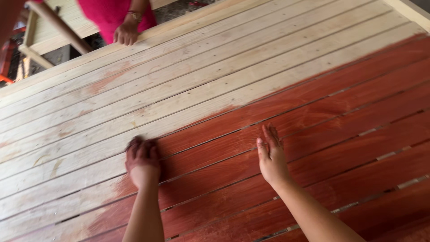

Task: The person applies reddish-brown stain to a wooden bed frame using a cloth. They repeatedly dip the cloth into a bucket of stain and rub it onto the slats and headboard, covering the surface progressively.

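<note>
- Wooden slats [215,80] fill the view, pale at left, stained red-brown at right.
- Left hand [142,162] presses a dark cloth [136,142] at the stain's edge.
- Right hand [271,157] lies open and flat on stained wood.
- Another person's hand [126,33] rests on the far edge.

I see no packages, labels, signs or screens anywhere around me.
</note>
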Motion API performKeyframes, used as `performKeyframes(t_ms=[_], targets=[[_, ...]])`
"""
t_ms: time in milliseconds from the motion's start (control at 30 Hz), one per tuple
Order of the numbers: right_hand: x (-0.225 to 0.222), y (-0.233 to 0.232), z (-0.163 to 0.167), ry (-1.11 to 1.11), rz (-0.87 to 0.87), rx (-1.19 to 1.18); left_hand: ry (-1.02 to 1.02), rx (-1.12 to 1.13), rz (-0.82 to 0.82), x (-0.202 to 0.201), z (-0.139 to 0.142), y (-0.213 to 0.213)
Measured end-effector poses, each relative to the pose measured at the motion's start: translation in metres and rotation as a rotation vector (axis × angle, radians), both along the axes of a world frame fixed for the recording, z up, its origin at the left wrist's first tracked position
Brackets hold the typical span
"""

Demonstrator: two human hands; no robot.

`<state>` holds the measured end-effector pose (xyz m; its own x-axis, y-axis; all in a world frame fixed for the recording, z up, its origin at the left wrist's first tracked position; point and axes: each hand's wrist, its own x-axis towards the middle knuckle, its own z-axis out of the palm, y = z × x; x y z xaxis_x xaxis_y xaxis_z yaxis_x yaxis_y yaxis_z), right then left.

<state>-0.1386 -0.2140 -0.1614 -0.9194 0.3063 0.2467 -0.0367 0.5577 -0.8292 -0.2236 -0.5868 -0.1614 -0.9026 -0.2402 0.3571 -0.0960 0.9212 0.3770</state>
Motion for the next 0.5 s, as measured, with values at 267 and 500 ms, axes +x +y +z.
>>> performKeyframes(t_ms=[267, 500], targets=[[0.005, 0.033, -0.004, -0.054, -0.014, -0.022, 0.054, -0.089, -0.034, -0.019, -0.028, 0.074], [-0.007, 0.113, 0.01, -0.041, 0.037, -0.053, -0.003, -0.087, -0.173, -0.034, -0.018, 0.259]])
